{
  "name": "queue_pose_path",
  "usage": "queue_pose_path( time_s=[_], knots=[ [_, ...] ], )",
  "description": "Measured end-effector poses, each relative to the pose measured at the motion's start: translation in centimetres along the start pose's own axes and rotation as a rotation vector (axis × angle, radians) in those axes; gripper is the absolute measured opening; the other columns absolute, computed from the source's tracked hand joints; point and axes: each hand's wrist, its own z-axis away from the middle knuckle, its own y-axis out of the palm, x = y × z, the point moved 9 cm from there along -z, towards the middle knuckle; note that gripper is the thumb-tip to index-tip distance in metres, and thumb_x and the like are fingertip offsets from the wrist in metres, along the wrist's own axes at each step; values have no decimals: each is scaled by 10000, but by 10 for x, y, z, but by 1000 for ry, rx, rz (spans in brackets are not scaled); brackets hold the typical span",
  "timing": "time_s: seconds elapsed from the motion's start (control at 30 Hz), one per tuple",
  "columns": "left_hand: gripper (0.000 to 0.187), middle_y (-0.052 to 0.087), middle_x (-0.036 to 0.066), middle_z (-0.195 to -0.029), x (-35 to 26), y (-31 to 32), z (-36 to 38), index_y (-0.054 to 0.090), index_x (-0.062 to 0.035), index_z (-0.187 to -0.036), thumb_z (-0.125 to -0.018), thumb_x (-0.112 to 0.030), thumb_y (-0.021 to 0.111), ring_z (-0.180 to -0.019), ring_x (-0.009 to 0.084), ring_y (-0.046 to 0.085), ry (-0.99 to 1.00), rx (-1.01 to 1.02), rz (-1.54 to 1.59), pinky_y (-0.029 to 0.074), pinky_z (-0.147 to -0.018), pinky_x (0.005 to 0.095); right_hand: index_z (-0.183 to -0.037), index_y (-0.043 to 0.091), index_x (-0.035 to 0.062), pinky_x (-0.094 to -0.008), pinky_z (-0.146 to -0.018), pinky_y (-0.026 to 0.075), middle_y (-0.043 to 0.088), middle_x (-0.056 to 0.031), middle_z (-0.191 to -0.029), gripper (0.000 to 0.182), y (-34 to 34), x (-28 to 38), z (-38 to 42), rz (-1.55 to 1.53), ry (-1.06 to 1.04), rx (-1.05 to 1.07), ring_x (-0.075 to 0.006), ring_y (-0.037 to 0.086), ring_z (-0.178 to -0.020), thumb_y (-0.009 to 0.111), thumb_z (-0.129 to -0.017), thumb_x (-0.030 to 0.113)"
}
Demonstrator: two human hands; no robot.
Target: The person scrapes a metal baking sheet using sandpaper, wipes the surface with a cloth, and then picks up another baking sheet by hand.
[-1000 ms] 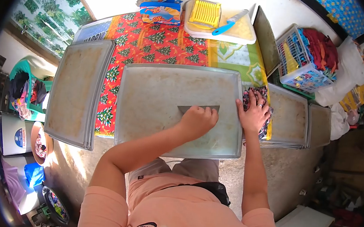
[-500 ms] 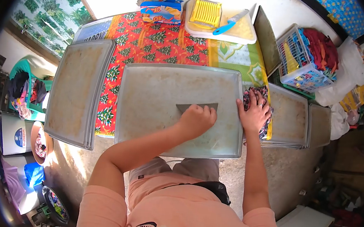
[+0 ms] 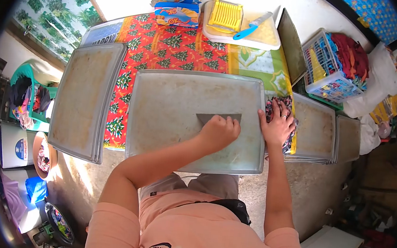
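In the head view, a shallow metal baking tray (image 3: 172,97) with stained patches lies in front of me on the table. My left hand (image 3: 220,134) is closed around a flat dark grey scraper (image 3: 206,117), whose blade rests against the tray's surface right of the middle. Its lower part is hidden behind the fingers. At the tray's right rim, my right hand (image 3: 277,124) lies with fingers stretched over a bunched dark patterned cloth (image 3: 274,105), the thumb at the rim. A ring shows on one finger.
Stacked trays stand left (image 3: 84,98) and right (image 3: 313,123). Behind, on the red tree-print tablecloth (image 3: 167,49), are a blue box (image 3: 175,14) and a white lidded container (image 3: 221,37) bearing a yellow slicer (image 3: 225,15) and a blue-handled knife (image 3: 251,28). A laundry basket (image 3: 320,71) stands right.
My left hand and the scraper have shifted slightly to the right across the tray. My right hand stays in place on the cloth.
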Motion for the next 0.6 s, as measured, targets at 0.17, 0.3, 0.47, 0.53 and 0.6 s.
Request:
queue_pose_path(
  time_s=[0.17, 0.3, 0.47, 0.53, 0.6],
  knots=[
    [227, 616, 45, -716, -3, -1, -4, 627, -38, -902, -706, -152, 622, -563, 186, 612, -8, -16, 16, 437, -519, 296, -1323, 548, 261, -594, -1001, 319, 488, 9, -1383, 607, -5, 2, 0, 45, -4, -24, -346, 426, -1252, 582, -827, 609],
    [219, 597, 39, -695, 6, 1, -9, 637, -34, -896, -708, -145, 619, -551, 188, 610, -31, -57, 56, 435, -514, 300, -1346, 520, 264, -609, -1043, 256, 462, 6, -1414, 641, 2, -1, 0, -2, 12, 25, -362, 399, -1269, 554, -826, 637],
    [203, 605, 26, -700, -5, 0, -11, 638, -42, -891, -717, -142, 609, -560, 187, 622, -2, -63, -21, 445, -524, 303, -1343, 523, 260, -610, -1040, 257, 462, 8, -1413, 641, 0, 0, -1, 7, 11, 23, -369, 402, -1262, 553, -825, 636],
    [199, 606, 20, -701, 5, -1, -16, 637, -47, -891, -718, -141, 605, -561, 182, 623, -47, -115, -10, 445, -527, 299, -1342, 524, 263, -610, -1040, 258, 464, 10, -1410, 636, 1, -1, 0, -2, 11, 17, -371, 401, -1261, 556, -825, 633],
    [193, 611, 24, -705, 6, 7, -19, 637, -53, -882, -717, -146, 604, -563, 175, 621, -41, -9, 9, 452, -529, 303, -1341, 525, 267, -610, -1041, 257, 466, 12, -1408, 632, 1, -1, 0, -4, 12, 15, -372, 401, -1261, 558, -826, 630]
  ],
)
